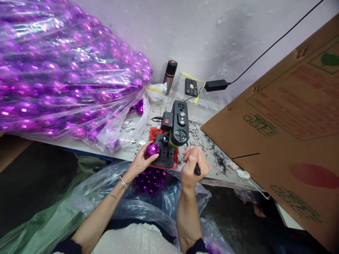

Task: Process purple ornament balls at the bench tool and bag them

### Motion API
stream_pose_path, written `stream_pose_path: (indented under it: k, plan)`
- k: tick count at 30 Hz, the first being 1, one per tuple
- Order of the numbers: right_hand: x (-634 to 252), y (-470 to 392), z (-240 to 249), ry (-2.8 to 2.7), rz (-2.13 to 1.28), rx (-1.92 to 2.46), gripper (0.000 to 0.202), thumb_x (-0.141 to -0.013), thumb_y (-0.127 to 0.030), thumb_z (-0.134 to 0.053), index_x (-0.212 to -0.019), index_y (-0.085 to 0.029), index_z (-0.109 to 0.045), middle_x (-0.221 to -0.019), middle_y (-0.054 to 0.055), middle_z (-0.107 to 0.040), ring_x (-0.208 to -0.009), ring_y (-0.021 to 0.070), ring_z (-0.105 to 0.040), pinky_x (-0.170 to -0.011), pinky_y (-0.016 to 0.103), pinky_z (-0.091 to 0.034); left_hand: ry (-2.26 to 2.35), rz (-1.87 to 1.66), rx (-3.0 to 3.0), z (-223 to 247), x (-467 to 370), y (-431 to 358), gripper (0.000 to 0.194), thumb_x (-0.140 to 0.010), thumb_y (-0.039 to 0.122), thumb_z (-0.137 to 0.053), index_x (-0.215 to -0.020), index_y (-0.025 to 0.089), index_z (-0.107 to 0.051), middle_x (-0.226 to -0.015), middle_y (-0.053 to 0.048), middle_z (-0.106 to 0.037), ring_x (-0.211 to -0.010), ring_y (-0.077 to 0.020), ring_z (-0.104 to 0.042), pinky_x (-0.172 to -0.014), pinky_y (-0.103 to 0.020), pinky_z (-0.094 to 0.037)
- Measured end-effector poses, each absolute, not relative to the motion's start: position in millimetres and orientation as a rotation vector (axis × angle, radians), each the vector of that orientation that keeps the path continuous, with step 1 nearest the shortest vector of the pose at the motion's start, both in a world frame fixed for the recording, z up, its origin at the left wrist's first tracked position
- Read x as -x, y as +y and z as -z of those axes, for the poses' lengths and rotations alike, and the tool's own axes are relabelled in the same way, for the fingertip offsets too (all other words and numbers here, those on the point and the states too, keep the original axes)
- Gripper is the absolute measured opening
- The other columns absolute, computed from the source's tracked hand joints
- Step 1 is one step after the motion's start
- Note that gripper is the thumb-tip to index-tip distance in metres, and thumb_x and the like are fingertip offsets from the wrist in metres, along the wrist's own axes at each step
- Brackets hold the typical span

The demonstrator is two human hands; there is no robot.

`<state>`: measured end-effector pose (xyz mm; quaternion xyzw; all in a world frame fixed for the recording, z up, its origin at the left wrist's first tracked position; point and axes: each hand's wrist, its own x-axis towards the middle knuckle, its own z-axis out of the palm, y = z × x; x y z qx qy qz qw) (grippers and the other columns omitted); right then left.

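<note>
A shiny purple mirror-faceted ball (pixel 153 149) is held in the fingers of my left hand (pixel 143 159), over the left side of a black slotted base plate (pixel 165 158). Above that plate stands a small black bench machine (pixel 180 123), shaped like a mini drill press, with a red switch on its side. My right hand (pixel 194 165) is closed in a fist round the machine's lever (pixel 197 170), whose black end pokes out below the fingers. Red material (pixel 176 160) lies under the base. The machine's head hides whatever is beneath it.
A large clear bag (pixel 79 74) of purple balls fills the left. More purple balls (pixel 150 180) lie in plastic below the table edge. Behind the machine are a bottle (pixel 171 74) and a power adapter (pixel 217 85). A cardboard box (pixel 286 116) leans in from the right. Black shavings (pixel 218 158) litter the table.
</note>
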<state>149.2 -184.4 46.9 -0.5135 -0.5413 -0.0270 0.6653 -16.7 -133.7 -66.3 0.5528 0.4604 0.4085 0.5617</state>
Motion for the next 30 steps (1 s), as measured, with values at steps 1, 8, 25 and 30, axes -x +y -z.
stream_pose_path:
  k: [1,8,25,30]
  plan:
    - [-149,-185,-47,-1.228,0.06,1.167,0.044,-0.111,-0.022,-0.049,-0.067,-0.024,-0.05,-0.063,-0.004,-0.051,-0.065,0.0134,-0.059,-0.063,0.031,-0.046,1.111,-0.946,-1.366,65,15,-132,0.078,-0.082,0.059,-0.084,-0.147,0.023,-0.06,-0.147,-0.015,-0.069,-0.133,-0.0327,-0.07,-0.118,-0.048,-0.053]
    - [-151,-187,-42,-1.272,0.109,1.177,0.04,-0.11,-0.019,-0.048,-0.071,-0.024,-0.051,-0.066,-0.004,-0.053,-0.067,0.0135,-0.059,-0.065,0.031,-0.045,1.278,-0.765,-1.751,65,4,-126,0.066,-0.088,0.054,-0.081,-0.142,0.023,-0.06,-0.136,-0.013,-0.074,-0.121,-0.036,-0.076,-0.106,-0.051,-0.06]
    - [-153,-189,-37,-1.302,0.132,1.172,0.036,-0.108,-0.016,-0.05,-0.074,-0.024,-0.055,-0.069,-0.002,-0.058,-0.067,0.0139,-0.061,-0.064,0.031,-0.047,1.161,-0.677,-1.987,65,-6,-110,0.058,-0.086,0.046,-0.089,-0.137,0.026,-0.069,-0.12,-0.007,-0.067,-0.112,-0.0321,-0.074,-0.101,-0.045,-0.063]
    - [-153,-188,-36,-1.307,0.126,1.134,0.035,-0.107,-0.012,-0.05,-0.075,-0.023,-0.053,-0.07,-0.003,-0.058,-0.068,0.0124,-0.061,-0.065,0.029,-0.046,1.154,-0.62,-2.031,58,-7,-106,0.057,-0.085,0.043,-0.089,-0.135,0.025,-0.071,-0.12,-0.009,-0.066,-0.11,-0.0328,-0.074,-0.102,-0.046,-0.062]
